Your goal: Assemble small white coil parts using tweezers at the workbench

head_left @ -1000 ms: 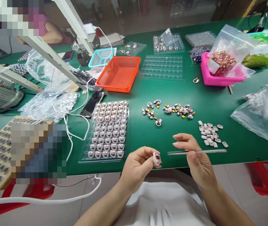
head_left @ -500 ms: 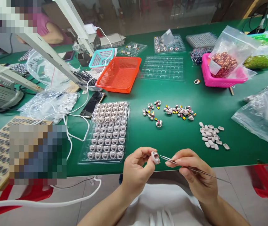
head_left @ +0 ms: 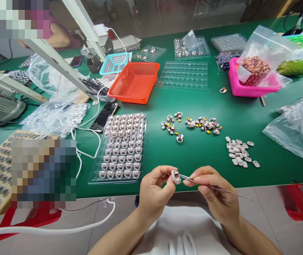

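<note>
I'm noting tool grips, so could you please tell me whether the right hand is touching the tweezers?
Touching: the head view shows the right hand with its fingers pinching the tweezers, which stick out on both sides of the grip.

Single view: head-worn camera, facing forward and steeply down over the green table (head_left: 199, 152); left hand (head_left: 155, 191) and right hand (head_left: 216, 194) near the lens, low centre; table's far side well off, towards top; wide field
</note>
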Available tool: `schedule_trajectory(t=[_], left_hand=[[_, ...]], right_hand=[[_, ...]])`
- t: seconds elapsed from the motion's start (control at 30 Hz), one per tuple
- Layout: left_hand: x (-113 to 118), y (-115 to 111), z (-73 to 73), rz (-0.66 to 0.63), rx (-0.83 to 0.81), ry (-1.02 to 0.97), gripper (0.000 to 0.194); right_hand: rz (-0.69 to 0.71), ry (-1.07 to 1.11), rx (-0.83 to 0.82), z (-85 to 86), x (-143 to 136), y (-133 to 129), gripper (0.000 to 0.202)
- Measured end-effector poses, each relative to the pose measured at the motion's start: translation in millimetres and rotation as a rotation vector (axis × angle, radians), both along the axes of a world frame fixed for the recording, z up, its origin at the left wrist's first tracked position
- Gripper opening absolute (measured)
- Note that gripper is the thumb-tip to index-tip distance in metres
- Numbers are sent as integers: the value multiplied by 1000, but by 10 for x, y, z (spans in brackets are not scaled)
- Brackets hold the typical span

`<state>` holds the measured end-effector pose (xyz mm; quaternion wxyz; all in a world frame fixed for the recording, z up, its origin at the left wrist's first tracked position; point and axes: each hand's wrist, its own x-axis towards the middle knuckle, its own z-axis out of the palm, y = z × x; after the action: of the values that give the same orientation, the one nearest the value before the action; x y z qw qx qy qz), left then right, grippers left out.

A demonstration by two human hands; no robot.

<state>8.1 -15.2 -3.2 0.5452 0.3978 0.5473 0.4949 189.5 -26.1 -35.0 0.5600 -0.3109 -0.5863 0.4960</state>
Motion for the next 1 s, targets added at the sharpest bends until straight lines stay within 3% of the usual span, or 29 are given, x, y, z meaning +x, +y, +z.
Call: schedule_trajectory(t=[0.33, 0.53, 0.77, 1.0], left_hand=[[-4, -18, 6, -40, -36, -8, 10], [11, 0, 26, -34, -82, -63, 11], [-12, 26, 80, -92, -234, -184, 17], [6, 41, 93, -164, -182, -121, 18]], right_hand=[[71, -24, 88, -13, 52, 51, 29], [38, -5, 83, -12, 45, 76, 29], [179, -69, 172, 15, 152, 160, 32], [132, -72, 146, 35, 161, 169, 31]])
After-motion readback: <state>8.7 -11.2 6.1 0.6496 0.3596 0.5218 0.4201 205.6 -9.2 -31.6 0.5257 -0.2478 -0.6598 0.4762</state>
